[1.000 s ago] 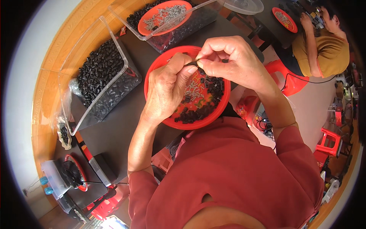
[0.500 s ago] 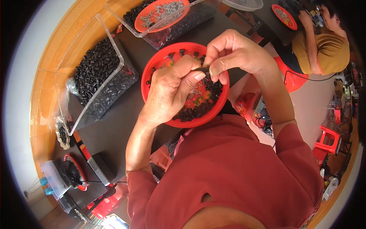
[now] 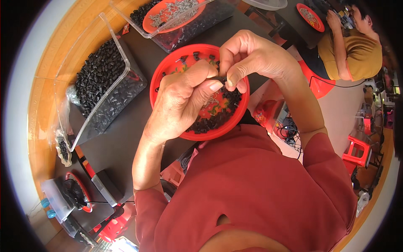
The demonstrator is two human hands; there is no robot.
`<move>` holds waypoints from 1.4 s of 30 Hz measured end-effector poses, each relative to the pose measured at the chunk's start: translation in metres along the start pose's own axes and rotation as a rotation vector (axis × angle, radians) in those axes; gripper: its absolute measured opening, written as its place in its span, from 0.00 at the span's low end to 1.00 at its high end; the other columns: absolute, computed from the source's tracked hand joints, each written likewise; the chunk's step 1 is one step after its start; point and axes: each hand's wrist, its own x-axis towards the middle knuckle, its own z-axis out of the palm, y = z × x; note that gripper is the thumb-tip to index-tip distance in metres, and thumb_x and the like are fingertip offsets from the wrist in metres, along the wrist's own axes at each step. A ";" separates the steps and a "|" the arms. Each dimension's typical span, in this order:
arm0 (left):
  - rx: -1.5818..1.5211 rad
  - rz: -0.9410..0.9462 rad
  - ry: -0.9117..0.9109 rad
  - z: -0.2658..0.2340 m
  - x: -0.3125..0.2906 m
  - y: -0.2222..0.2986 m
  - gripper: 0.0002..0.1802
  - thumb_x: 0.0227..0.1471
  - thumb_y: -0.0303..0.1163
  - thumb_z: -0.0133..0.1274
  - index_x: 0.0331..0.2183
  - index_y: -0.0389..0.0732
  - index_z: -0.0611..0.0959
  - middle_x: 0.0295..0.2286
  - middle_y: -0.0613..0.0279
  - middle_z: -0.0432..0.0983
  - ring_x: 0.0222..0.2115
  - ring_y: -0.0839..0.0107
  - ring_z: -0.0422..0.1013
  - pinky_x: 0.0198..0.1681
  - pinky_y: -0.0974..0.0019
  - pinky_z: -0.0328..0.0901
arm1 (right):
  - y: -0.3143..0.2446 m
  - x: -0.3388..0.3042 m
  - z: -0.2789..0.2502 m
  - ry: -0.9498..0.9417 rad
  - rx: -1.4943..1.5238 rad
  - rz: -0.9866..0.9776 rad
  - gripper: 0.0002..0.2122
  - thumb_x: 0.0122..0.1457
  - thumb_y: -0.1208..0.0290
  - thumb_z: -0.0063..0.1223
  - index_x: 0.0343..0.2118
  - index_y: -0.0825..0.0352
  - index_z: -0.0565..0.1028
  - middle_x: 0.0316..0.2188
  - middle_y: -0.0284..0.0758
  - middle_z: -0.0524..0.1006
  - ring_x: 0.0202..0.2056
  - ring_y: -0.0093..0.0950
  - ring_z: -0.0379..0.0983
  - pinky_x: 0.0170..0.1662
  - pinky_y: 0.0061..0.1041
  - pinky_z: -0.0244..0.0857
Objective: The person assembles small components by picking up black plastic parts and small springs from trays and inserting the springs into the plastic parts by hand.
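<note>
My left hand (image 3: pixel 182 103) and my right hand (image 3: pixel 252 56) meet above a round red bowl (image 3: pixel 168 67). Between their fingertips they pinch one small black part (image 3: pixel 221 78). The thumb and forefinger of each hand close on it from either side. The bowl holds several small black parts (image 3: pixel 210 122), a few small metal pieces and some green bits. It rests on a dark table (image 3: pixel 121 138) just in front of my red shirt.
A clear plastic bin (image 3: pixel 103 84) of black parts lies at the left. Another clear bin (image 3: pixel 201 21) at the top carries an orange dish (image 3: pixel 168 19) of metal pieces. A person in a mustard shirt (image 3: pixel 357 50) sits at the upper right by red stools (image 3: pixel 357 151).
Both hands have come closer to the camera and slightly right, staying joined over the bowl. The thin piece seen between the fingers a second ago is now tucked between the fingertips.
</note>
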 end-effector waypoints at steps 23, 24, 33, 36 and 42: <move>-0.190 -0.083 0.071 0.009 0.002 -0.010 0.08 0.59 0.29 0.46 0.31 0.35 0.73 0.19 0.68 0.66 0.20 0.81 0.61 0.24 0.74 0.59 | 0.015 -0.004 0.000 0.181 0.030 -0.198 0.06 0.49 0.75 0.59 0.26 0.70 0.73 0.21 0.33 0.75 0.21 0.17 0.69 0.26 0.15 0.63; -0.255 -0.076 0.071 0.009 0.002 -0.011 0.09 0.60 0.31 0.44 0.31 0.36 0.72 0.19 0.69 0.65 0.19 0.83 0.60 0.23 0.75 0.57 | 0.013 -0.006 -0.001 0.229 0.009 -0.237 0.07 0.50 0.73 0.60 0.28 0.70 0.74 0.22 0.33 0.76 0.22 0.18 0.70 0.28 0.15 0.63; -0.402 -0.204 0.130 0.008 0.000 -0.006 0.11 0.62 0.35 0.41 0.31 0.39 0.71 0.19 0.72 0.62 0.19 0.84 0.56 0.22 0.77 0.53 | 0.020 -0.006 0.039 0.655 -0.524 -0.559 0.09 0.51 0.79 0.59 0.36 0.72 0.77 0.26 0.33 0.78 0.25 0.15 0.73 0.28 0.14 0.66; -0.434 -0.169 0.167 0.010 0.003 -0.010 0.09 0.61 0.32 0.43 0.30 0.39 0.71 0.19 0.73 0.62 0.19 0.85 0.56 0.22 0.78 0.53 | 0.022 -0.005 0.045 0.715 -0.721 -0.685 0.12 0.48 0.81 0.61 0.37 0.72 0.76 0.30 0.36 0.77 0.24 0.20 0.74 0.28 0.18 0.66; -0.537 -0.136 0.210 0.011 0.004 -0.018 0.06 0.60 0.26 0.44 0.33 0.35 0.75 0.25 0.69 0.69 0.27 0.84 0.63 0.31 0.78 0.60 | 0.033 0.007 0.048 0.801 -0.896 -0.768 0.16 0.44 0.79 0.63 0.39 0.67 0.76 0.32 0.36 0.78 0.29 0.28 0.75 0.33 0.24 0.67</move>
